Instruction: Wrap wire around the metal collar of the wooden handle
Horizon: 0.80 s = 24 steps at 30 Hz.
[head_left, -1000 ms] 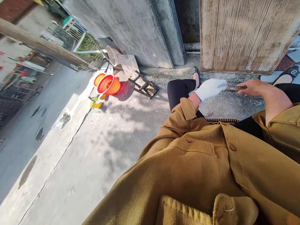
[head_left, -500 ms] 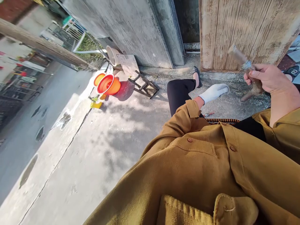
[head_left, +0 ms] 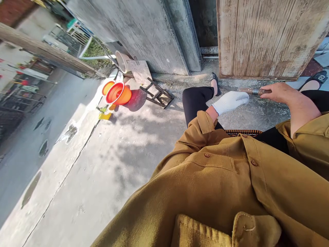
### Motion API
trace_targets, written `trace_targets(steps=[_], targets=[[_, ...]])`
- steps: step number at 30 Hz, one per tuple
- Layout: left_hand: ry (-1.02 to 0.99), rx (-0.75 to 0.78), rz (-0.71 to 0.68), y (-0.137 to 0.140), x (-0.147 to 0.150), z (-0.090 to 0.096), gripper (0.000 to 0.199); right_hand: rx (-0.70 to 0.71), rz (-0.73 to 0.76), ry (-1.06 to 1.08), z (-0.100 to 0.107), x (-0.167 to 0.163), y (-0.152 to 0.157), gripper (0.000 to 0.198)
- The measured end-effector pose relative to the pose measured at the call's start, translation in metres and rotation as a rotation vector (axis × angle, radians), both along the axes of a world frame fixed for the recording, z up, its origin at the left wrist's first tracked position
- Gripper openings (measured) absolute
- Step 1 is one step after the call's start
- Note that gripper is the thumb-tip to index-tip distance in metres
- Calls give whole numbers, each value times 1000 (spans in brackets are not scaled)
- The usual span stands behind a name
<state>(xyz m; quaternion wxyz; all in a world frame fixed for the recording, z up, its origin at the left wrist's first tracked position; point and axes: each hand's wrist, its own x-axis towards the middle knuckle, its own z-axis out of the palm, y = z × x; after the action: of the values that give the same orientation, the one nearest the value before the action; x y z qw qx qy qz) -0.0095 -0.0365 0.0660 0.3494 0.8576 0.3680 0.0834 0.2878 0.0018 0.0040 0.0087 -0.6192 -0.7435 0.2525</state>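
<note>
My right hand (head_left: 279,92), bare, is closed around a brown wooden stick tool (head_left: 246,91) with metal wire wound about its middle. The tool lies roughly level, its blunt end pointing left, past the fingertips of my left hand. My left hand (head_left: 231,102) wears a white knit glove and is closed, fingers pressed together and low over the ground. What it holds, if anything, is hidden. Whether the tool's end touches the glove or is just behind it, I cannot tell.
A woven seat edge (head_left: 243,132) shows beneath me. Further left stand a small wooden stool (head_left: 160,96), an orange bucket (head_left: 124,95) and a yellow scoop-like thing (head_left: 105,116). Ahead are a wooden door panel (head_left: 259,41) and a grey wall (head_left: 144,34). Concrete ground (head_left: 115,178) spreads left.
My right hand has swung the wire-bound stick tool down and left, from raised and tilted to nearly level beside the glove. My left hand has barely moved.
</note>
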Motion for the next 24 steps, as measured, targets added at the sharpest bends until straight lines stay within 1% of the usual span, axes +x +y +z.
trace_targets(steps=[2,4,5,7,10,12,14,16,18,20,21,23,24], targets=[[23,42,40,8,-4,4,37,-240,108,21,0,-5,-4,56],[15,68,48,18,-5,4,34,-462,226,136,2,-11,-13,60],[1,73,42,23,-5,4,33,-547,273,206,4,-15,-17,62],[-30,72,40,32,-2,0,32,-649,354,340,9,-21,-25,63],[-50,34,88,44,4,-13,33,-686,428,477,21,-22,-32,53],[-45,-11,131,46,8,-26,31,-661,393,545,30,-18,-33,51],[-64,-66,174,41,10,-43,28,-578,274,624,36,-11,-31,49],[-75,-201,238,30,9,-58,28,-416,74,745,37,-5,-27,42],[-114,-346,251,14,7,-68,30,-202,-187,891,34,-2,-22,31],[-151,-399,252,0,4,-70,29,-27,-419,962,28,-2,-16,20],[-162,-401,227,-6,4,-69,28,31,-499,943,24,-4,-13,14],[-153,-364,183,-13,5,-63,27,82,-568,826,16,-7,-8,4],[-141,-339,164,-16,6,-59,27,92,-574,750,12,-7,-6,6]])
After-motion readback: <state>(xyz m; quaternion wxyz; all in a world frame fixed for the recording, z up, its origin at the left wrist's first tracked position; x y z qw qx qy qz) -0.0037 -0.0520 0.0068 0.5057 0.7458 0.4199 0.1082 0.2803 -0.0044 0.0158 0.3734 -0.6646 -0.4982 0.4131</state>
